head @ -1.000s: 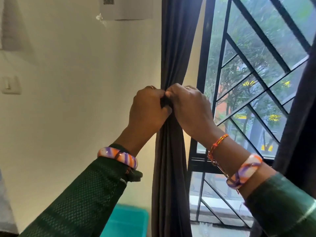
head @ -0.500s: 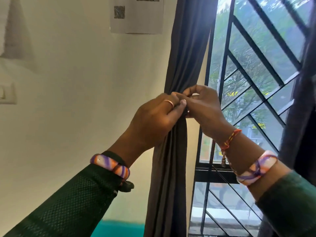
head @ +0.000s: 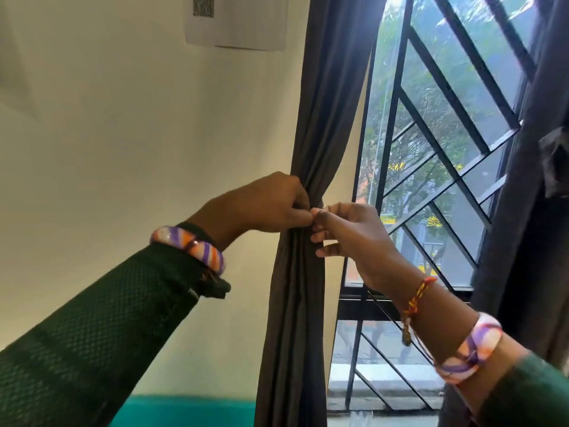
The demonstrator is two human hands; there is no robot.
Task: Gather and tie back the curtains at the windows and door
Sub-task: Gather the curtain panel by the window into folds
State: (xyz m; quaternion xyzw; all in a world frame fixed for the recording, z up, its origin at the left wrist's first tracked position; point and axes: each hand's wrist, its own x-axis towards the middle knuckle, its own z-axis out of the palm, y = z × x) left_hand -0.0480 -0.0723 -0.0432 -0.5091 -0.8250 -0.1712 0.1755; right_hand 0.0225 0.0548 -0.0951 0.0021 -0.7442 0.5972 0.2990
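Note:
A dark grey curtain [head: 311, 134] hangs gathered into a narrow bundle at the left side of the window [head: 437, 167]. My left hand [head: 264, 204] grips the bundle at its pinched waist from the left, fingers curled into the folds. My right hand [head: 351, 238] meets it from the right, its thumb and forefinger pinching at the same spot; what lies between the fingertips is hidden. A second dark curtain [head: 535, 211] hangs at the right edge, with a knotted lump at mid-height.
Black diagonal bars [head: 443, 87] cover the window pane. A cream wall [head: 123, 134] with a taped paper sheet [head: 237, 23] lies to the left. A teal object [head: 184, 411] sits low, below my left arm.
My left hand has shifted lower-left and now clutches the bundle from the side. My right hand has turned, fingers spreading while it pinches at the waist. The view tilted slightly.

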